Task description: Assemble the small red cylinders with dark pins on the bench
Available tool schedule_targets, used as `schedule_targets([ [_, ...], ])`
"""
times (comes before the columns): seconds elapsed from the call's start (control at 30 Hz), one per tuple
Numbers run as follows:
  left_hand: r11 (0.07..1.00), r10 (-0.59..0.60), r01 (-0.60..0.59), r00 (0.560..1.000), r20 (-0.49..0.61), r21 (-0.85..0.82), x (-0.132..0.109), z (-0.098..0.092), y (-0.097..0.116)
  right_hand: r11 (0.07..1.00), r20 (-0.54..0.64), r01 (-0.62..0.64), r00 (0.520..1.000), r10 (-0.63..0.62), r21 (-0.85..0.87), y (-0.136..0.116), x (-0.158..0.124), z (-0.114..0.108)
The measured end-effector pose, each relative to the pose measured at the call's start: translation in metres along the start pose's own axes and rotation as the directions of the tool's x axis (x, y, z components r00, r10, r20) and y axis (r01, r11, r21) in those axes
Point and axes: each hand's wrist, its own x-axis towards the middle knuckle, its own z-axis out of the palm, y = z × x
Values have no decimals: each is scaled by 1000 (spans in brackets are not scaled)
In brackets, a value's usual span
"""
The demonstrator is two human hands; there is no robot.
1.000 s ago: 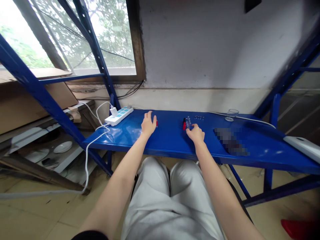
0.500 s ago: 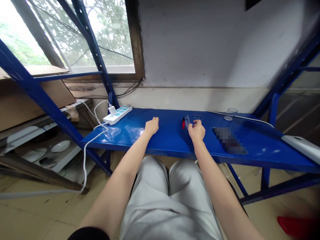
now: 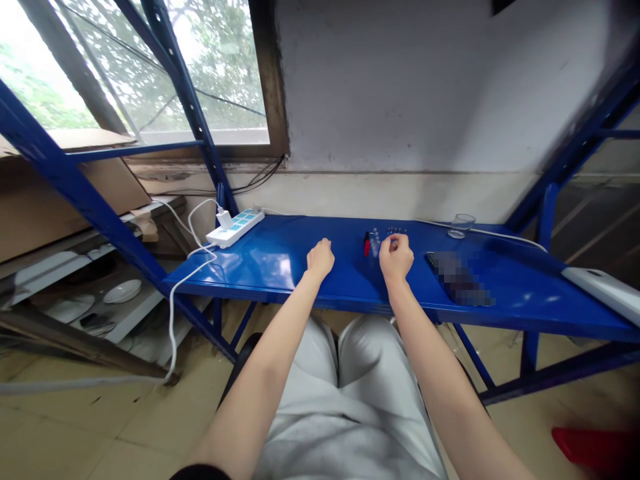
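Observation:
My left hand is closed above the blue table, left of the small items; anything inside its fingers is hidden. Thumb and fingertips curl together on my right hand, and I cannot make out what they pinch. Just left of that hand lie a red and black object and a cluster of small clear pieces, too small to name. Several tiny dark-tipped pieces sit behind my right fingers.
A phone-like dark slab, partly blurred, lies to the right. Behind it stands a clear glass. A white power strip with a plug and cables occupies the left end. A white device rests at the right edge.
My left hand has moved right, toward the small pieces. My right hand has shifted slightly right, away from the clear cluster, its fingers now curled closer together.

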Motion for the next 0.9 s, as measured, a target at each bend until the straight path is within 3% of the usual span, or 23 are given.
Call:
schedule_targets([
  [0.1,962,57,-88,991,-123,-259,-6,1,-5,999,-66,31,997,-29,30,1,-1,3],
  [0.2,839,-10,-88,984,-178,-536,-6,1,-11,975,-171,180,973,-156,130,3,-3,10],
  [0.27,728,-63,-28,992,-107,-685,-5,0,-13,923,-196,336,934,-300,189,3,-5,15],
  [0.33,595,-72,58,997,18,-802,-4,-1,-12,854,-150,480,877,-457,203,1,-9,18],
  [0.4,471,-28,136,990,139,-872,-4,-2,-11,801,-52,573,818,-573,176,-4,-13,19],
  [0.5,367,79,198,967,242,-909,-4,-3,-10,777,122,619,767,-629,117,-12,-18,19],
  [0.63,334,181,230,936,302,-914,-5,-5,-10,778,290,625,735,-613,60,-16,-21,20],
  [0.73,346,217,241,919,328,-907,-6,-7,-8,776,333,629,724,-604,40,-14,-21,23],
  [0.9,381,174,231,933,315,-895,-6,-7,-9,787,358,615,727,-586,40,-13,-20,24],
])
